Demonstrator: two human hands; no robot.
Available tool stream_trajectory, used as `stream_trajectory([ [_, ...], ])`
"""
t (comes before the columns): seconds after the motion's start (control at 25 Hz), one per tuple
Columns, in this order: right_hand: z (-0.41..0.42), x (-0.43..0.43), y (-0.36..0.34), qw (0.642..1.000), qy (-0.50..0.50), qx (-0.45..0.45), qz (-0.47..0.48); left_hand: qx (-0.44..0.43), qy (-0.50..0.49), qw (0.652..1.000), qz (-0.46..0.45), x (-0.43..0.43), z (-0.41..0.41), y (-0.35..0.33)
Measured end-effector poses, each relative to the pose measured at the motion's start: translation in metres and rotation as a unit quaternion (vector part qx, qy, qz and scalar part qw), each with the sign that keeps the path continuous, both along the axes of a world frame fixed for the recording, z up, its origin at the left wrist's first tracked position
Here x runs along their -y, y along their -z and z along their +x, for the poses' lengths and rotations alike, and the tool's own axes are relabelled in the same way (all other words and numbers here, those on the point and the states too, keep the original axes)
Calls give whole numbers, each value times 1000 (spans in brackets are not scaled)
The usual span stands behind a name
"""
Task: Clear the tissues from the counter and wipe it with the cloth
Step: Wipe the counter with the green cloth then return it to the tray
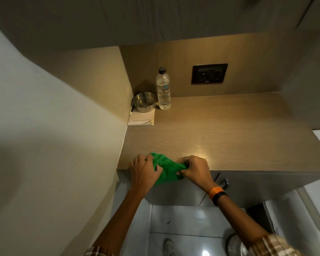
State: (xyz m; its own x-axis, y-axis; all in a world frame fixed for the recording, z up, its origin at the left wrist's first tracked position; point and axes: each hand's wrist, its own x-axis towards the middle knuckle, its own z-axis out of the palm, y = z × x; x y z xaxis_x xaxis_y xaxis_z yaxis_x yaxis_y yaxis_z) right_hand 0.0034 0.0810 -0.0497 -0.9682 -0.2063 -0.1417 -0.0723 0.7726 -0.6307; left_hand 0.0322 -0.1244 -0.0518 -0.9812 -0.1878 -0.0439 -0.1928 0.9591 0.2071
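A bunched green cloth (166, 169) lies over the front edge of the wooden counter (220, 132), near its left end, partly hanging down the front. My left hand (145, 169) grips the cloth's left side. My right hand (196, 168) pinches its right end, a ring on one finger and an orange and black band on the wrist. No tissues show on the counter.
At the back left corner stand a clear water bottle (163, 89), a steel bowl (144, 102) on a white booklet (141, 120), and a pen (131, 109). A dark wall socket (209, 73) is behind. A cabinet handle (224, 182) and a round bin (236, 245) are below.
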Motion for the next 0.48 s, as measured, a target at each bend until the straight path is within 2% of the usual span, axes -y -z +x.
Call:
stream_trajectory([
  [0.08,-3,-37,-13,994,29,78,-70,-4,6,995,95,-35,1,-2],
  [0.16,-3,-84,-24,979,71,112,-155,-24,-3,973,228,-75,-1,-3],
  [0.24,5,-137,-32,957,117,108,-244,-39,-10,930,366,-116,-3,-5],
  [0.32,17,-194,-38,930,164,104,-313,-25,-3,867,498,-161,-7,-6],
  [0.4,30,-242,-41,896,219,81,-379,-9,18,820,572,-200,-9,-6],
  [0.48,46,-295,-39,857,283,46,-429,3,48,800,599,-251,-8,-7],
])
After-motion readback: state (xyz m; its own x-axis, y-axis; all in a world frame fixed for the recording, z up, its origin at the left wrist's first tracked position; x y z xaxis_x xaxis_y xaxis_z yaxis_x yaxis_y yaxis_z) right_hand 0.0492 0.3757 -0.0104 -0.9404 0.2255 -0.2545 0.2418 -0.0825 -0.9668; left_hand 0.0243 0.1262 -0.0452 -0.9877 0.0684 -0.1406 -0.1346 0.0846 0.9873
